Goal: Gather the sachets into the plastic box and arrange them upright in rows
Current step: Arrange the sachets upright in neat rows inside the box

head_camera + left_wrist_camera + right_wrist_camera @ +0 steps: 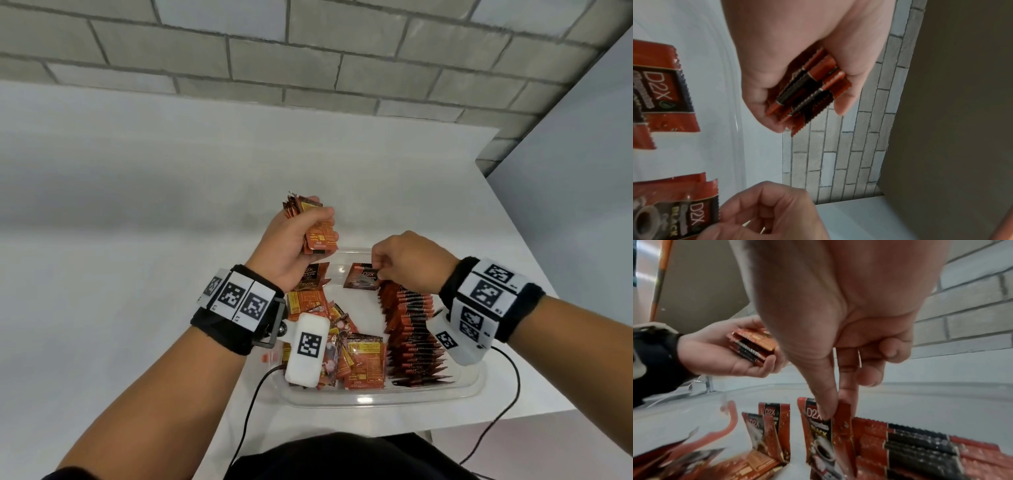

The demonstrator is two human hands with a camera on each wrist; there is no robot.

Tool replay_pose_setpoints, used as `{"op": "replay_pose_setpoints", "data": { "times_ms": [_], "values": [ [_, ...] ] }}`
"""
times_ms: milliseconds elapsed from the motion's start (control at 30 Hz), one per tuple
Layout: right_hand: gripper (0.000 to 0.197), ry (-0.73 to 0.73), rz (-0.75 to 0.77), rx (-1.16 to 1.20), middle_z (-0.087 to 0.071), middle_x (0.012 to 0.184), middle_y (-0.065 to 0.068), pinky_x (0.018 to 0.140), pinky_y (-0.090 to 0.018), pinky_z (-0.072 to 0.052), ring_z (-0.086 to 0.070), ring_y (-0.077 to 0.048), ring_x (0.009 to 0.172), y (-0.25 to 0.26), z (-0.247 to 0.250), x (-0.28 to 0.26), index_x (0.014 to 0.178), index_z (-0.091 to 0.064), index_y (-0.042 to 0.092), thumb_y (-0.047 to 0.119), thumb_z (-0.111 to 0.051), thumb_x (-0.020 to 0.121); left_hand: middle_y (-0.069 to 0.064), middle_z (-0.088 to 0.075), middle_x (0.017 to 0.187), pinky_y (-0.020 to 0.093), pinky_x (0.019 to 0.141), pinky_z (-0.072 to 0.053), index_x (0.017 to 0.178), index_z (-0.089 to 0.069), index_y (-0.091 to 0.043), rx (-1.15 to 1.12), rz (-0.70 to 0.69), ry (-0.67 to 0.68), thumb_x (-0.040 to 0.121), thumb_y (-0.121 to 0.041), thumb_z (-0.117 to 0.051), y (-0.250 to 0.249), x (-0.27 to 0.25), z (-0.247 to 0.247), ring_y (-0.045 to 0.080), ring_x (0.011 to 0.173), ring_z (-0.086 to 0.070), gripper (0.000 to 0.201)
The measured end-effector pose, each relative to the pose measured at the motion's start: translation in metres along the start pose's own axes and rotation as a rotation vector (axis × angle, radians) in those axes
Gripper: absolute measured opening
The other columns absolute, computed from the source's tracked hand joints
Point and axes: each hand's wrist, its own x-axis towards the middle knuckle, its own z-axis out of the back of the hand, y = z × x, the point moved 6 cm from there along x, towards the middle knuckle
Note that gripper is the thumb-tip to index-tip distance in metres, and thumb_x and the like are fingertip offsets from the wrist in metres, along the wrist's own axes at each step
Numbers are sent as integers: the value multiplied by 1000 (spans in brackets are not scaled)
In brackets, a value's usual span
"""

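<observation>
Meanwhile, left hand [291,240] clutching a stack of sachets [317,229] above the plastic box [376,397], right hand [407,260] pinching one sachet [361,280] beside the upright row [411,329] at right.

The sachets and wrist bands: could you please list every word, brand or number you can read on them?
"D2X" and "BLACK": on the sachet that the right hand pinches.
"D2X": on loose sachets in the plastic box.
Small print on the orange backs of the stack gripped by the left hand: too blurred.
Wrist bands: square code markers; tiny letters unreadable.
</observation>
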Motion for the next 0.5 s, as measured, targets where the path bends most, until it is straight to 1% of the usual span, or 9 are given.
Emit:
{"op": "replay_pose_setpoints", "data": {
  "times_ms": [67, 133, 233, 300, 367, 433, 467, 500],
  "values": [
    [6, -23, -10, -79, -61, 88, 0, 66, -27, -44, -59, -20, 81, 3, -1, 2, 89, -63, 21, 16, -61, 86, 4, -61, 83, 34, 73, -51, 87, -58, -18, 10, -3, -2, 89, -12, -60, -2, 0, 0, 18, 74, -61, 6],
    [8, -43, -2, -170, -60, 93, -3, 62, -26, -39, -59, -23, 82, 7, -2, 1, 93, -64, 20, 17, -59, 88, 4, -61, 83, 34, 73, -51, 88, -58, -18, 13, -4, -5, 89, -12, -60, -3, 0, 1, 18, 73, -61, 6],
    [12, -36, 17, -298, -61, 93, -5, 54, -25, -31, -56, -23, 77, 13, -7, -1, 96, -64, 15, 14, -53, 91, 4, -61, 83, 34, 74, -51, 89, -58, -18, 14, 2, -8, 89, -12, -60, -4, 0, 2, 18, 74, -61, 6],
    [16, -36, 17, -377, -61, 94, -6, 53, -25, -31, -55, -22, 74, 15, -10, -2, 97, -64, 13, 11, -50, 91, 5, -61, 83, 35, 74, -50, 87, -59, -17, 18, 7, -5, 89, -12, -60, -4, -1, 1, 19, 75, -60, 6],
    [17, -43, 14, -430, -61, 94, -6, 51, -25, -29, -50, -21, 69, 15, -11, -1, 98, -63, 13, 9, -48, 91, 5, -61, 83, 35, 74, -50, 87, -60, -17, 19, 13, -6, 89, -12, -60, -3, -2, 1, 19, 75, -60, 6],
    [16, -36, -1, -462, -59, 92, -6, 53, -26, -30, -45, -20, 67, 16, -11, 0, 99, -63, 12, 9, -48, 92, 6, -62, 84, 35, 73, -51, 88, -60, -17, 16, 16, -12, 89, -12, -60, -2, -2, 1, 20, 75, -61, 5],
    [14, -34, -12, -478, -57, 88, -4, 53, -26, -30, -44, -19, 64, 17, -10, 0, 98, -62, 12, 10, -49, 92, 6, -62, 84, 35, 72, -51, 89, -60, -17, 16, 18, -13, 89, -12, -60, -2, -2, 1, 20, 75, -61, 4],
    [13, -39, -20, -498, -53, 80, -1, 51, -25, -28, -41, -17, 59, 18, -9, 0, 96, -61, 12, 9, -49, 92, 6, -62, 85, 34, 72, -51, 89, -60, -16, 18, 21, -15, 89, -13, -60, -1, -1, 1, 20, 75, -62, 4]
  ]
}}
